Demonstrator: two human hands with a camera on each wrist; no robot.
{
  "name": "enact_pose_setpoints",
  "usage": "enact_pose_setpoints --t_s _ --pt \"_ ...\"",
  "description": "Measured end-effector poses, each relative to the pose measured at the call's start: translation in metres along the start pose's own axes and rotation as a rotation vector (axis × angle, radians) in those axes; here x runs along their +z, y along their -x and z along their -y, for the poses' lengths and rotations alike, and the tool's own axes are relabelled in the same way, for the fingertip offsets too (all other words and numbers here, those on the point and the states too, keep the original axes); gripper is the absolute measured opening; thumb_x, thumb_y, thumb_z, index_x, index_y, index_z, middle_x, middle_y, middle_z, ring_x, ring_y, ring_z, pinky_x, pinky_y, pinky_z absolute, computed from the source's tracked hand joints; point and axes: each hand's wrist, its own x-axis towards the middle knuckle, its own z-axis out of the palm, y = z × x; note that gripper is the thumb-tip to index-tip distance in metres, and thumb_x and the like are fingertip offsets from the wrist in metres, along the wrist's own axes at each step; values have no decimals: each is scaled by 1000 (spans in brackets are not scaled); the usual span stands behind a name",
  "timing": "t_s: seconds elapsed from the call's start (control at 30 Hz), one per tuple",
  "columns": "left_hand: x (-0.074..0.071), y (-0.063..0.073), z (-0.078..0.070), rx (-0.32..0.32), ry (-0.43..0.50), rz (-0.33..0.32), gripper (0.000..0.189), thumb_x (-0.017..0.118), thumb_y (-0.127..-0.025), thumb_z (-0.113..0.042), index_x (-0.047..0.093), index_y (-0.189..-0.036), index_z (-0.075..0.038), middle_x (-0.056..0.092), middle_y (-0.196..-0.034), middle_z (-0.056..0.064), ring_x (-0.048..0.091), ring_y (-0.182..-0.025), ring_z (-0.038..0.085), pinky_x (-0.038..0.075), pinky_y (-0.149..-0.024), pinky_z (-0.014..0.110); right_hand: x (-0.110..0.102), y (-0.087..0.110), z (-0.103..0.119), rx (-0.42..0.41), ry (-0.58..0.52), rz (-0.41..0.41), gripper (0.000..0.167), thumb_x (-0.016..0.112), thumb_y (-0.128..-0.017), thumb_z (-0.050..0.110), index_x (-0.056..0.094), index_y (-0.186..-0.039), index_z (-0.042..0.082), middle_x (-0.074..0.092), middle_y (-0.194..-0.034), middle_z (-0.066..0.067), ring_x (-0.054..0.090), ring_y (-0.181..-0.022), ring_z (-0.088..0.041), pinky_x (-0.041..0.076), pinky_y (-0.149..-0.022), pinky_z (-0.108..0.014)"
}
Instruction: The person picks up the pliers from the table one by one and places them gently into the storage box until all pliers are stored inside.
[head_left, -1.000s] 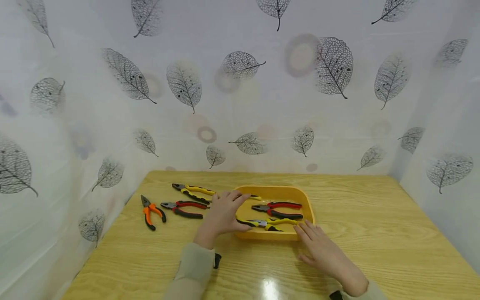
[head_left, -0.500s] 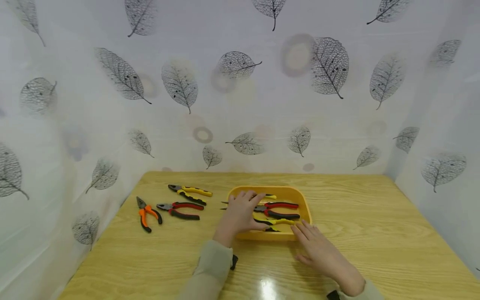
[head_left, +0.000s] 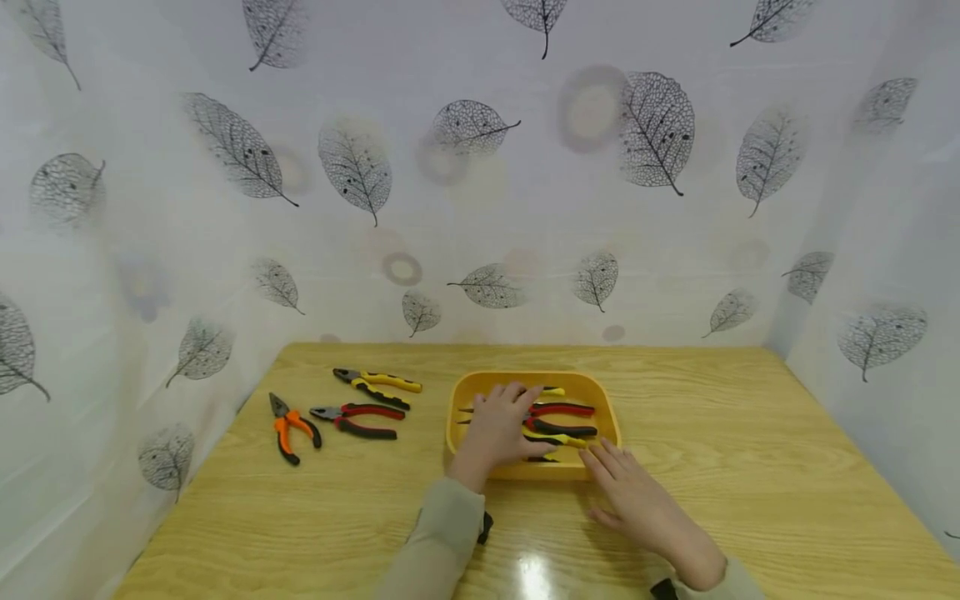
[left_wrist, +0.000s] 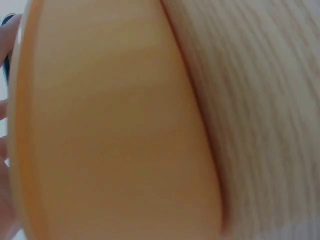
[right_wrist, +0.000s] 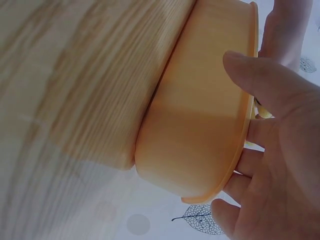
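Note:
My left hand (head_left: 501, 429) grips, from above, long-nose pliers (head_left: 553, 390) with yellow-and-black handles, inside the yellow tray (head_left: 517, 472). Their spread thin tips poke out left of the hand, and the pivot is hidden under it. My right hand (head_left: 637, 504) rests its straight fingers over the tray's front right rim; in the right wrist view its thumb (right_wrist: 245, 72) stands before the outer wall. In the tray lie red-and-black pliers (head_left: 562, 409) and another yellow-and-black pair (head_left: 573, 443), partly covered by the held one. The left wrist view shows mostly the tray wall (left_wrist: 110, 120).
Left of the tray on the wooden table (head_left: 750, 467) lie yellow-and-black pliers (head_left: 393, 382), red-and-black pliers (head_left: 367, 432) and orange-and-black pliers (head_left: 288, 425). A pale curtain (head_left: 480, 208) printed with leaves hangs behind and at both sides.
My left hand has carried the long-nose pliers rightward, from over the tray's left edge to further inside. My right hand stays at the rim. The head view has turned slightly.

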Motion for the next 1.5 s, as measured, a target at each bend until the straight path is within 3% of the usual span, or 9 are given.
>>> enact_pose_setpoints --t_s 0.3,0.57,0.73,1.03,1.5 --pt "14 -1 -1 -50 31 113 81 58 -64 -69 43 -130 -25 49 -118 2 48 -103 25 38 -80 50 -1 0 0 6 2 17 72 69 -75 30 38 -130 -6 38 -131 -25 29 -122 -40 28 -95 -53" --pt "18 -5 -2 -60 69 216 81 56 -63 -72 45 -130 -26 50 -123 2 49 -108 23 35 -86 56 -1 0 0 9 0 15 72 69 -75 30 38 -130 -6 38 -130 -24 30 -122 -40 28 -95 -53" --pt "20 -9 -2 -74 127 287 77 58 -64 -70 47 -128 -27 48 -127 2 46 -112 24 31 -89 58 -2 0 0 14 -6 18 72 69 -75 30 38 -130 -6 38 -131 -24 29 -123 -40 27 -96 -53" --pt "24 -11 3 -91 270 426 74 59 -68 -65 48 -128 -23 45 -130 0 41 -118 21 30 -93 51 -2 0 0 13 -13 13 72 69 -76 30 38 -130 -5 37 -131 -24 29 -123 -39 26 -96 -53" --pt "27 -11 6 -91 339 501 73 54 -71 -66 44 -132 -26 36 -137 2 35 -122 23 28 -95 53 -1 0 0 27 -18 33 73 68 -76 30 37 -131 -5 36 -132 -24 27 -124 -39 26 -96 -53"
